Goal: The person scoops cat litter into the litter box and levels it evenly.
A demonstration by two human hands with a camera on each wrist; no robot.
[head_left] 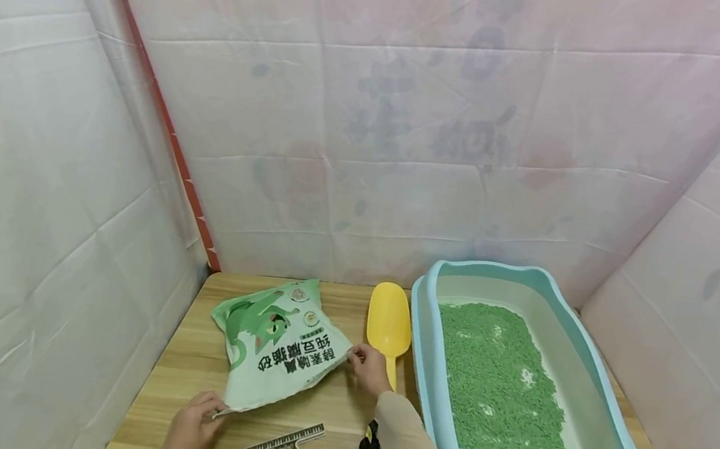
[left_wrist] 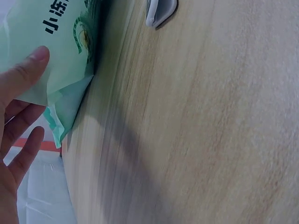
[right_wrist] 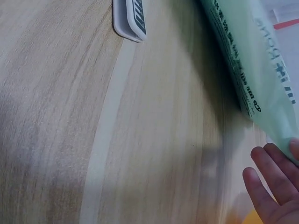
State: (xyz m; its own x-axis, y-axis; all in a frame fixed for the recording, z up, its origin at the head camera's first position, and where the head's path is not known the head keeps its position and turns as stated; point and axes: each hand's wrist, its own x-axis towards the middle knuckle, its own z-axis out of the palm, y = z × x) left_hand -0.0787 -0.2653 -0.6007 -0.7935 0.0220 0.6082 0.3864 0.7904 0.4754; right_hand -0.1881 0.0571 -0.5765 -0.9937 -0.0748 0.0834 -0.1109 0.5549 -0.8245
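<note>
A green-and-white bag of cat litter with a green cat print lies on the table, its edge toward me spread between both hands. At the bag's near left corner my left hand pinches the edge; in the left wrist view its thumb lies over the front and the other fingers are behind. My right hand pinches the right corner between thumb and fingers, the remaining fingers spread out in the right wrist view. Just in front of the bag is a black-and-white clip patterned like piano keys.
A yellow scoop lies behind the right hand. To the right stands a blue litter box with green pellets inside. A small black-and-yellow object sits beside the right sleeve. Pale sheets wall in the wooden table.
</note>
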